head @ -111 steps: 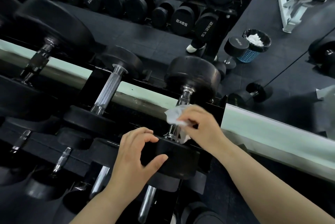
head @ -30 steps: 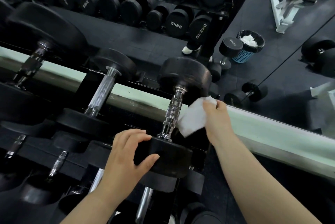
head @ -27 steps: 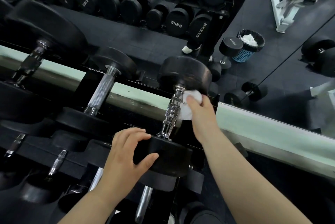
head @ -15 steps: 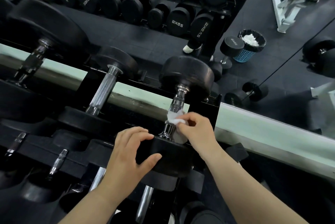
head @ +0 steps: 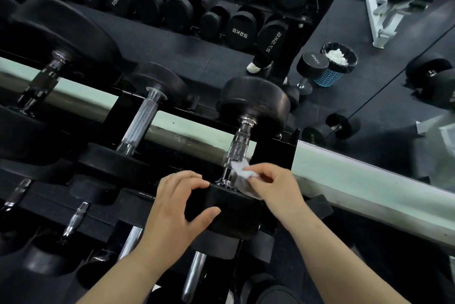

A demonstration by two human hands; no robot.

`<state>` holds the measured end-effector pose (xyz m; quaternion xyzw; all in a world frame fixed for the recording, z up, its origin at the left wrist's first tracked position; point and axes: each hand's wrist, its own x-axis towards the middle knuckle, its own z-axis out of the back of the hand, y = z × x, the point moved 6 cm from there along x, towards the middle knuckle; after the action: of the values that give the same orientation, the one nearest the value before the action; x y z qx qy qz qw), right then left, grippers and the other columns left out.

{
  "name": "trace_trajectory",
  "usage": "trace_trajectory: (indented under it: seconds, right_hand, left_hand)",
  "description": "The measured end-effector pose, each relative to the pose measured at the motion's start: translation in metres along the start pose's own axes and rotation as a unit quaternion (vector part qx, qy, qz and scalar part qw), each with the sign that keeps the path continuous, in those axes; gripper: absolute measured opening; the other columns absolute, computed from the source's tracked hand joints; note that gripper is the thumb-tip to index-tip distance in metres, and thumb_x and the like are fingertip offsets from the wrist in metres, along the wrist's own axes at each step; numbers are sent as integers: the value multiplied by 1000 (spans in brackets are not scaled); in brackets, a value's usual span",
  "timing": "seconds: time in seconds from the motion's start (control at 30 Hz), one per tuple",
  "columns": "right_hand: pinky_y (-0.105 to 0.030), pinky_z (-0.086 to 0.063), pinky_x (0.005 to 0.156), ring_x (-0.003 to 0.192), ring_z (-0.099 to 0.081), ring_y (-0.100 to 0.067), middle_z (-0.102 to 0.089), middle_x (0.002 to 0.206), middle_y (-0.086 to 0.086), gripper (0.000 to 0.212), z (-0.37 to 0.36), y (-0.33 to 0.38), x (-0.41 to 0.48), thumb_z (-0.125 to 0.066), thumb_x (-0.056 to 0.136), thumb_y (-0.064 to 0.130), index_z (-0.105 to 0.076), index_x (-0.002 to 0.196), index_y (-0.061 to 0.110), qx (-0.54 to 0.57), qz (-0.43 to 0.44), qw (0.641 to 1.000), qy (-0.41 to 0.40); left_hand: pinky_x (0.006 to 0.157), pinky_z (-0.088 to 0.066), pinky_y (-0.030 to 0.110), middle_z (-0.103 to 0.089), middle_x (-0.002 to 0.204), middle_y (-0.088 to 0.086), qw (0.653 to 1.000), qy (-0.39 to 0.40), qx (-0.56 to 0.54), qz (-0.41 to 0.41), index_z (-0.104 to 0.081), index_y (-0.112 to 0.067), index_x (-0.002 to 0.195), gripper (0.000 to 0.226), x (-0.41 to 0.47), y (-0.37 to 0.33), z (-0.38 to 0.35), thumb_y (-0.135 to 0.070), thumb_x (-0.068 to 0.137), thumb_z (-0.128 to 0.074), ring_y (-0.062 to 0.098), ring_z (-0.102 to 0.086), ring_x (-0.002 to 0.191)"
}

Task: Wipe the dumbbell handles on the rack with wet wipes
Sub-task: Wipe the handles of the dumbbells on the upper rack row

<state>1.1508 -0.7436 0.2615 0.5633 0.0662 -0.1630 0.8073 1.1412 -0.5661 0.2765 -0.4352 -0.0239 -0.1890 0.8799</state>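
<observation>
Now my right hand (head: 273, 188) pinches the wipe (head: 240, 168) at the handle's (head: 237, 148) near end. The handle runs toward the rack's (head: 274, 152) back edge, and my left hand (head: 177, 205) grips the near weight (head: 234, 215).

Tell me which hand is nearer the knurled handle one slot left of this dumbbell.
Left. The left hand grips the near dumbbell head, just right of that handle; the right hand pinches the wipe farther right.

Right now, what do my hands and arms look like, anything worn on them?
The left hand and right hand show no gloves, rings, watch or bands. Both arms are bare to the frame edge, no sleeves in view.
</observation>
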Motion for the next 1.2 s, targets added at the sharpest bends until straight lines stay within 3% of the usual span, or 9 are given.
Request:
trace_trajectory:
  seconds: [0.13,0.27,0.37,0.43,0.53,0.67,0.9,1.0,1.2]
  right_hand:
    - [0,-36,58,61,-50,12,-55,73,12,24,18,25,3,-59,82,5,-50,75,27,39,48,998,-27]
    - [-6,-38,60,61,-49,5,-54,69,9,25,11,55,2,-59,81,3,-53,68,23,75,97,992,16]
    - [-11,-44,62,69,-53,-4,-58,74,5,19,0,65,2,-58,82,5,-59,72,21,135,98,986,20]
    - [-8,-44,62,75,-53,-7,-60,85,1,15,-5,64,2,-56,84,9,-60,77,21,149,86,985,1]
    - [2,-40,64,86,-52,-5,-61,103,2,16,-2,50,1,-51,88,16,-60,84,28,100,50,992,-64]
    - [1,-39,69,80,-54,5,-61,90,8,20,-8,23,-17,-52,88,13,-57,79,31,22,23,997,-76]
    - [-6,-38,55,56,-50,6,-59,61,6,26,-28,-9,-37,-44,77,25,-60,59,17,117,-11,970,-214]
    - [-7,-38,55,57,-50,5,-58,61,6,26,-28,-10,-38,-40,72,26,-60,58,16,126,-8,966,-225]
    - [-7,-39,55,57,-52,4,-60,55,9,25,-27,-13,-37,-41,72,23,-60,56,17,120,6,964,-235]
  left_hand:
    - [89,-29,4,-40,109,-44,994,35,-84,62,-46,-52,95,33,17,-3,9,-57,63,-51,-17,-35,111]
    - [87,-23,-10,-35,113,-38,985,97,-132,62,-33,-56,105,57,57,-22,12,-20,79,-68,-15,-39,107]
    - [73,-40,4,-58,90,-23,969,152,-180,78,-54,-37,89,29,77,-27,0,-16,77,-69,-9,-53,85]
    - [56,-38,7,-57,64,-17,961,137,-218,104,-49,-25,71,25,84,-20,-3,-11,77,-69,-6,-52,60]
    - [51,-36,6,-49,63,-10,970,72,-183,145,-45,-23,66,28,92,2,6,-12,79,-67,4,-45,59]
    - [49,-36,3,-46,67,-8,969,-38,-147,197,-41,-24,65,29,100,48,29,-13,83,-62,3,-42,60]
    - [63,-36,18,-53,85,-1,941,89,-214,248,-60,-13,93,11,120,47,-34,-11,83,-63,14,-48,85]
    - [63,-37,21,-53,72,-2,925,149,-265,227,-58,-19,72,14,128,34,-51,-11,79,-67,15,-48,76]
    - [48,-30,15,-42,56,-3,939,197,-201,196,-51,-21,62,28,119,40,-51,-3,77,-67,6,-36,53]
